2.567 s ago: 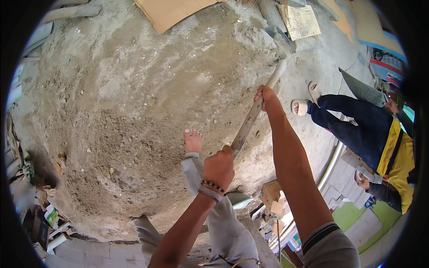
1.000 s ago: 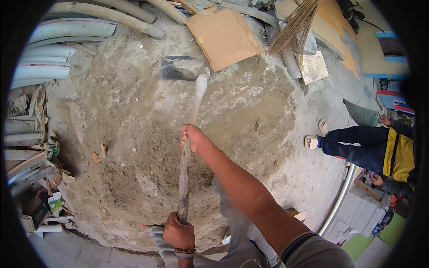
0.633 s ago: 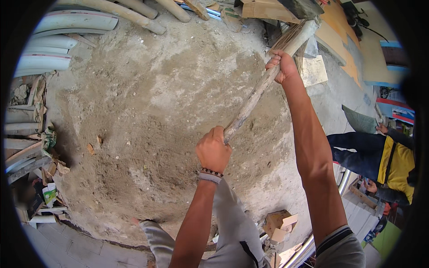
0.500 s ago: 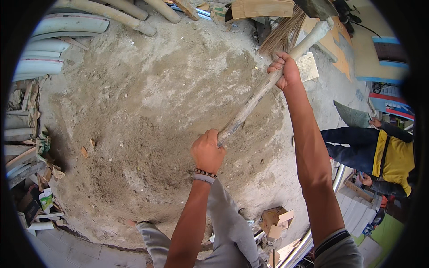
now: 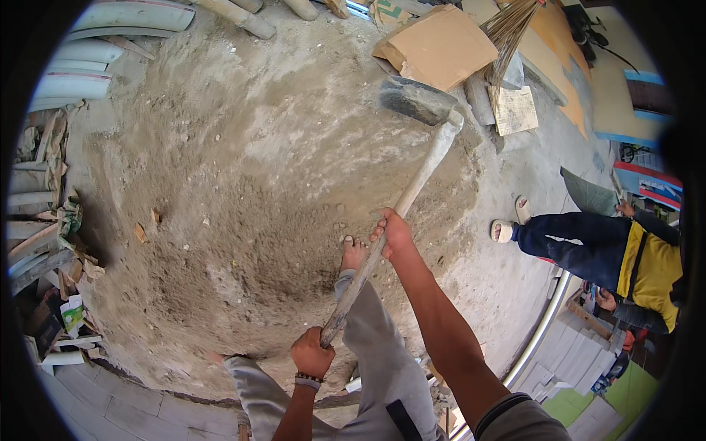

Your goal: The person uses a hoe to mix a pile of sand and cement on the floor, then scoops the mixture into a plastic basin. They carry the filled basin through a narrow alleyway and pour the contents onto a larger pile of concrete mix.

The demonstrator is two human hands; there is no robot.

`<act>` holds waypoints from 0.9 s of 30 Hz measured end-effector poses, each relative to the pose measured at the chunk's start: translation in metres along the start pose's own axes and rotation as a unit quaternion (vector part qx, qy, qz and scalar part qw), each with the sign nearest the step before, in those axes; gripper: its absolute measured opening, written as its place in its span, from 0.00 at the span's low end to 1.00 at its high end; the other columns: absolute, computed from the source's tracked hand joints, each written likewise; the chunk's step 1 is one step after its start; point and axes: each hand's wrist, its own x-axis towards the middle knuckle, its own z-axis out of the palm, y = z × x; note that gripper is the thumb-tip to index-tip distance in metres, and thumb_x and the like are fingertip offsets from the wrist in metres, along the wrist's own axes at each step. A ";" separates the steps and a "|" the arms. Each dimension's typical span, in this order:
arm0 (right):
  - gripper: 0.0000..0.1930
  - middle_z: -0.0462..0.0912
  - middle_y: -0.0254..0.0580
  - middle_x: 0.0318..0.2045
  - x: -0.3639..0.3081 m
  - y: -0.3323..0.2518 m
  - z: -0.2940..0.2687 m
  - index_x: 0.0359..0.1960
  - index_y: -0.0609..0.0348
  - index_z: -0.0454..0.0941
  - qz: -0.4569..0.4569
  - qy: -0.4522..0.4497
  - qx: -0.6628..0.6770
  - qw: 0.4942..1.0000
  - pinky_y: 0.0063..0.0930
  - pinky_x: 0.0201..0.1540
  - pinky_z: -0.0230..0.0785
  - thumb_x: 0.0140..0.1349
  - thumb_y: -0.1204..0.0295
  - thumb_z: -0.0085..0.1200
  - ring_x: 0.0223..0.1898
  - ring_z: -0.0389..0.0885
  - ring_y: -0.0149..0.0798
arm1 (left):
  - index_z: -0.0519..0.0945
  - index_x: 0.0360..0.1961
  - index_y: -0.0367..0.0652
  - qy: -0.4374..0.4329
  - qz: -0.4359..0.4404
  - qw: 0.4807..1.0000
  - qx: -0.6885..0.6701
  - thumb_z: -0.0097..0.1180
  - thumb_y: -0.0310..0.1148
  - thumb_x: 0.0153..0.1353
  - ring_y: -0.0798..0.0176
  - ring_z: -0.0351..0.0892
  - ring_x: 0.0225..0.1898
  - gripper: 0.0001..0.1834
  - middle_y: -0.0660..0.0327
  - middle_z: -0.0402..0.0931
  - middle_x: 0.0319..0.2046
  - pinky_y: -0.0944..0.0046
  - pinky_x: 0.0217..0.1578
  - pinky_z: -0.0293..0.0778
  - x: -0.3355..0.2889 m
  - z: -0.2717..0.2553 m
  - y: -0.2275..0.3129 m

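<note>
A hoe (image 5: 412, 192) with a long pale wooden handle slants from my lap up to the far right. Its broad dark metal blade (image 5: 416, 100) is down at the far edge of the sandy pile. Around the handle's near end my left hand (image 5: 312, 353) is closed, a beaded bracelet on its wrist. Farther up, about mid-handle, my right hand (image 5: 393, 234) grips it too. Beneath and around lies a wide spread of grey-brown sand mix (image 5: 243, 220), rough and lumpy, with my bare foot (image 5: 354, 253) standing on it.
A cardboard piece (image 5: 441, 45) and a twig broom (image 5: 509, 37) lie beyond the blade. At the right stands another person (image 5: 581, 239) holding a dark sheet (image 5: 588, 192). Pale pipes (image 5: 73, 84) are stacked at the left, with wood scraps (image 5: 51, 253) nearer.
The hoe has come down and back toward me, its blade dropping from the top edge to the sand. Both hands moved nearer to my body, still gripping the handle.
</note>
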 end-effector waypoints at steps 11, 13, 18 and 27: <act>0.07 0.63 0.34 0.21 0.093 -0.082 0.056 0.29 0.55 0.66 -0.056 -0.089 0.007 0.994 0.33 0.18 0.62 0.61 0.70 0.50 0.17 0.61 0.32 | 0.78 0.31 0.44 0.046 0.024 0.998 0.022 0.59 0.26 0.36 0.46 0.79 0.26 0.15 0.54 0.78 0.26 0.52 0.27 0.75 0.119 0.046 0.027; 0.09 0.60 0.28 0.17 0.082 -0.131 0.082 0.27 0.50 0.63 -0.091 -0.124 0.015 0.988 0.29 0.19 0.61 0.62 0.70 0.50 0.16 0.59 0.28 | 0.78 0.32 0.45 0.106 0.055 0.993 -0.013 0.61 0.25 0.36 0.46 0.79 0.27 0.16 0.54 0.79 0.27 0.52 0.28 0.76 0.165 0.038 0.040; 0.14 0.58 0.25 0.15 0.022 -0.295 0.139 0.22 0.51 0.60 -0.266 -0.249 0.003 0.931 0.25 0.19 0.60 0.65 0.70 0.48 0.14 0.57 0.26 | 0.78 0.36 0.44 0.200 0.137 0.965 -0.100 0.60 0.26 0.42 0.45 0.79 0.33 0.15 0.52 0.80 0.30 0.51 0.34 0.75 0.267 0.026 0.122; 0.10 0.65 0.30 0.18 -0.054 -0.256 0.129 0.29 0.54 0.64 -0.308 -0.176 -0.074 0.932 0.28 0.18 0.62 0.61 0.71 0.54 0.16 0.63 0.29 | 0.77 0.36 0.43 0.104 0.074 0.976 -0.175 0.63 0.25 0.42 0.46 0.80 0.32 0.17 0.53 0.80 0.30 0.52 0.33 0.74 0.200 0.031 0.137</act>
